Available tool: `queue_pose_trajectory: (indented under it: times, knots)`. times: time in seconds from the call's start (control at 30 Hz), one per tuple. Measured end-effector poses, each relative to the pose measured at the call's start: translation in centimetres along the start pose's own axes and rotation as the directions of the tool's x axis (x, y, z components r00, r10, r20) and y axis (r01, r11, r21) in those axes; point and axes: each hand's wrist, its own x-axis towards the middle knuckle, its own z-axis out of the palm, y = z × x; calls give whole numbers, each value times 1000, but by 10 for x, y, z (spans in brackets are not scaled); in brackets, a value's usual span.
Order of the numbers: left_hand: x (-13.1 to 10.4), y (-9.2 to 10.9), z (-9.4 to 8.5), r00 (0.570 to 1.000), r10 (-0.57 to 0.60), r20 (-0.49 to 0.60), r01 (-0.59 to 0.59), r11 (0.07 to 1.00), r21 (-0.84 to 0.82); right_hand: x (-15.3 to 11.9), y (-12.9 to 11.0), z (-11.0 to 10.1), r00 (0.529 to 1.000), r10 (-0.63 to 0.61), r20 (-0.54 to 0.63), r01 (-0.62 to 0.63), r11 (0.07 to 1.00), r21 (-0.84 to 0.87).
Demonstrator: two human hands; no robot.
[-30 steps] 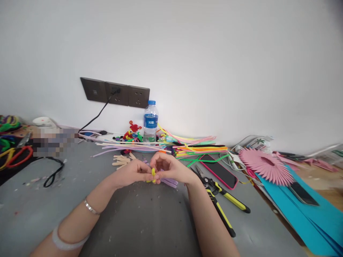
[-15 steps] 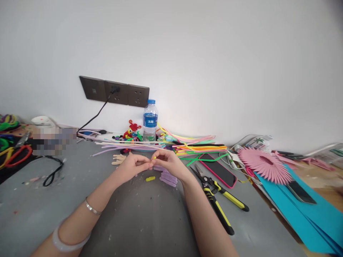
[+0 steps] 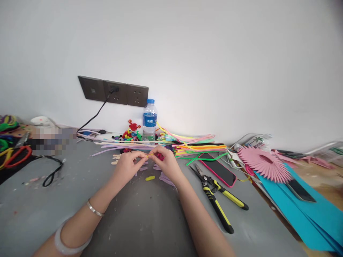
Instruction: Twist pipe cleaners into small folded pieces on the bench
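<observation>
Between the fingertips of my left hand (image 3: 128,166) and my right hand (image 3: 167,165) is a short yellow pipe cleaner (image 3: 148,156), pinched at both sides and held above the grey table (image 3: 139,221). Just below the hands lies a small folded yellow pipe cleaner piece (image 3: 150,178). Folded purple pieces (image 3: 165,179) rest under my right hand, partly covered by it. Beige folded pieces (image 3: 115,159) sit beside my left hand. A dark red item (image 3: 160,156) shows behind the right fingers; its kind is unclear.
Pliers-like cutters (image 3: 213,192) and a pink-cased phone (image 3: 218,169) lie to the right. Long pipe cleaners (image 3: 198,148) and a water bottle (image 3: 149,121) are at the back. A pink paper fan (image 3: 264,164) and blue sheets (image 3: 297,214) sit far right, red-handled scissors (image 3: 20,155) far left.
Both hands have risen slightly and shifted a little left. The fingertips have drawn slightly apart, so more of the yellow pipe cleaner between them shows.
</observation>
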Motion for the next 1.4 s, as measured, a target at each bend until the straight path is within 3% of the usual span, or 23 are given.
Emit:
queue_pose_trajectory:
  times: [0.23,0.47,0.77,0.87,0.93,1.1,1.27,1.4]
  knots:
    - [-1,3,-1,998,42,-49,-39,997,59,0,-6,3,997,-20,-72,20,1000,-7]
    - [2,2,-2,999,-38,17,38,998,41,1,-1,-8,995,70,75,-75,995,62]
    - [1,0,1,989,103,102,-115,985,125,-2,-1,-14,987,37,154,-32,999,-33]
    - [0,5,0,986,97,135,-121,976,183,-1,0,-18,992,60,109,-55,997,-49]
    - [-2,8,0,971,105,213,-156,959,238,2,3,-21,996,81,31,-80,997,-21]
    - [-9,13,3,879,129,459,-277,922,270,6,11,-23,986,113,-119,-93,982,165]
    - [-12,14,6,866,131,482,-272,933,235,6,15,-20,983,154,-98,-131,968,213]
    - [-11,16,6,904,160,396,-240,958,160,6,11,-21,984,150,-93,-116,948,297]
